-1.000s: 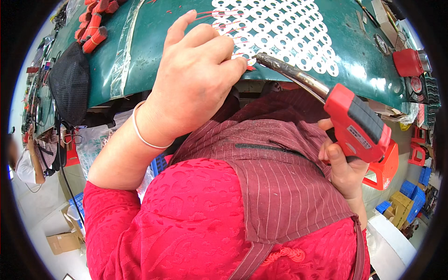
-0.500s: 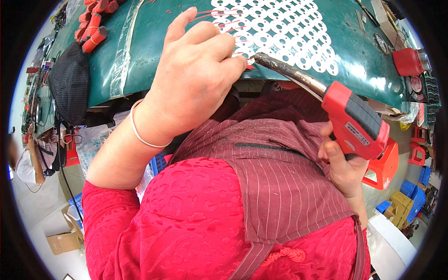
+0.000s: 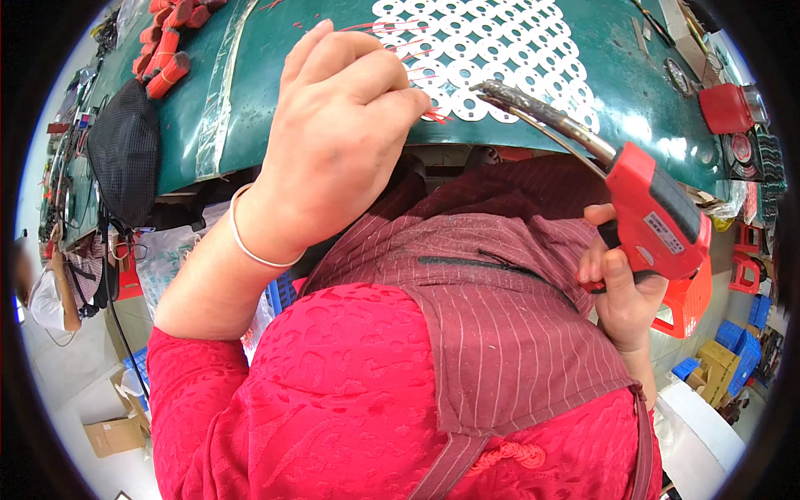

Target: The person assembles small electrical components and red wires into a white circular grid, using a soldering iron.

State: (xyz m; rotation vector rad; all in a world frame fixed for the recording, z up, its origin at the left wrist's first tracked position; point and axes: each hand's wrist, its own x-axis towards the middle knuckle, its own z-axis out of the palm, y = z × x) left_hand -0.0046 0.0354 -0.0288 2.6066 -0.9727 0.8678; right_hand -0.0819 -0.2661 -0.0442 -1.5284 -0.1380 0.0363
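My right hand (image 3: 627, 279) is wrapped round the handle of a red and black soldering gun (image 3: 658, 212). Its dark, crusted tip points up and left over the near edge of a sheet of white ring-shaped discs (image 3: 500, 52). My left hand (image 3: 342, 137) is closed in a pinch at the lower left of the discs. Short red wires (image 3: 437, 116) stick out at its fingertips; the grip itself is partly hidden behind the fingers. More thin red wires (image 3: 392, 27) lie over the left edge of the discs.
The discs lie on a green-topped table (image 3: 275, 58). Bundles of red wire (image 3: 169, 73) sit at far left, by a black mesh-covered thing (image 3: 125, 150). A red container (image 3: 725, 110) stands at the right edge. Behind on the right are red stools (image 3: 685, 300). Another person (image 3: 54, 292) is at far left.
The soldering gun has moved right and slightly down, its tip now apart from my left fingers. My left hand has shifted slightly left, still pinched.
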